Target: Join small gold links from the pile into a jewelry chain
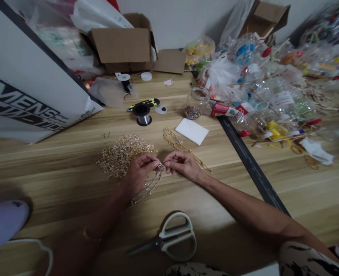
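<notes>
My left hand (140, 170) and my right hand (182, 165) meet at the middle of the wooden table (71, 184), fingertips pinched together on a beaded gold chain (148, 188) that trails down toward me. A heap of small gold and silver pieces (120, 153) lies just left of my left hand. A second gold chain (178, 143) runs from behind my right hand toward the back.
Scissors (172, 239) lie near the front edge. A wire spool (142, 114), a yellow-black cutter (143, 103), a bead jar (195, 102) and a white pad (191, 131) sit behind my hands. Cardboard boxes (123, 48) stand at the back; plastic clutter (273, 88) fills the right.
</notes>
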Available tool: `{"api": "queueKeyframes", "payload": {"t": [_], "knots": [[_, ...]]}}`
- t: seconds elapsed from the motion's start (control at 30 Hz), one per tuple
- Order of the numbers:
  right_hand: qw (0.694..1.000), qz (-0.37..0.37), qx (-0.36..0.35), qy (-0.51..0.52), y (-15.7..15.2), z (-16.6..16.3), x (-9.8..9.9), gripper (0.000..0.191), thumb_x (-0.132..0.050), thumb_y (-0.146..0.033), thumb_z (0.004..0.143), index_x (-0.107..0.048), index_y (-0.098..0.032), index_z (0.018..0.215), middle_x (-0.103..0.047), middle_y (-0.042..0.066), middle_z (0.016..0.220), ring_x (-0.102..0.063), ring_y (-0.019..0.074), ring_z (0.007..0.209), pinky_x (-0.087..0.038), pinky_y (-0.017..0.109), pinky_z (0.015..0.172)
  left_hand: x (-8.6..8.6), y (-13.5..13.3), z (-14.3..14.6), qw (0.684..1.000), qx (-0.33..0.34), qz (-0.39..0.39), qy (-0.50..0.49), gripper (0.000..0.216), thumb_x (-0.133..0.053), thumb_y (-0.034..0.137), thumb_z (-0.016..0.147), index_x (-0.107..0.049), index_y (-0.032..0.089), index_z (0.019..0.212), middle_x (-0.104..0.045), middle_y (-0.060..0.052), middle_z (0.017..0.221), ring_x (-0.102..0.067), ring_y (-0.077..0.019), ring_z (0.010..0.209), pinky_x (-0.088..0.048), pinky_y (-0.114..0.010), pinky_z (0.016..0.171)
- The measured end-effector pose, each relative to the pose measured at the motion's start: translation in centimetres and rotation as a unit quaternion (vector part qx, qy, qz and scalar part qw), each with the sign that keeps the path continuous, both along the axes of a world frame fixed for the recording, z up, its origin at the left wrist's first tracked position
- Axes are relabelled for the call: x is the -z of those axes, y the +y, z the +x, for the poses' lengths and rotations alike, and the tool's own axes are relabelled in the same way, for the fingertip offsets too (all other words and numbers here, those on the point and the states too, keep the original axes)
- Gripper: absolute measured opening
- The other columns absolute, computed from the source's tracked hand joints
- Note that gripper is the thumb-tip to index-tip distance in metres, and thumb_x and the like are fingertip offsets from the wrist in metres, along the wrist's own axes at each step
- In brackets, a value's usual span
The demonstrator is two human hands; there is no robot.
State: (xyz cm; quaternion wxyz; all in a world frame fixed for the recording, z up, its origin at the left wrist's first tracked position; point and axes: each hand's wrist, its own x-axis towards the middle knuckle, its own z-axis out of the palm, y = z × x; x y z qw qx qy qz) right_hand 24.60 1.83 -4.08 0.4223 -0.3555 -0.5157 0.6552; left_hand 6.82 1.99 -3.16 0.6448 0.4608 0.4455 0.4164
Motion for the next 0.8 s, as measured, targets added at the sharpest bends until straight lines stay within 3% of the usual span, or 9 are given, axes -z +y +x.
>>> {"api": "queueKeyframes", "payload": {"t": [0.57, 0.8], "knots": [[0.998, 0.008, -0.030, -0.050, -0.45, -0.20, 0.23, 0.021, -0.066, -0.033, 0.079, -0.064, -0.013, 0.082, -0.061, 0.000, 0.066, -0.055, 0.0068, 0.055, -0.046, 0.017, 0.052, -0.29, 0.05, 0.17, 1.000, -0.029, -0.008, -0.001, 0.012, -0.070, 0.022, 0.066, -0.060, 0.014, 0.066, -0.062, 0.003, 0.058, -0.057, -0.0104, 0.054, -0.046, -0.023, 0.057], [0.998, 0.013, -0.038, -0.057, -0.44, -0.16, 0.21, 0.022, -0.063, -0.035, 0.080, -0.062, -0.013, 0.082, -0.059, 0.000, 0.068, -0.053, 0.0066, 0.056, -0.044, 0.018, 0.052, -0.27, -0.05, 0.09, 0.998, -0.027, 0.018, 0.051, 0.010, -0.067, 0.021, 0.069, -0.060, 0.014, 0.067, -0.062, 0.003, 0.057, -0.058, -0.0104, 0.054, -0.046, -0.023, 0.058]]}}
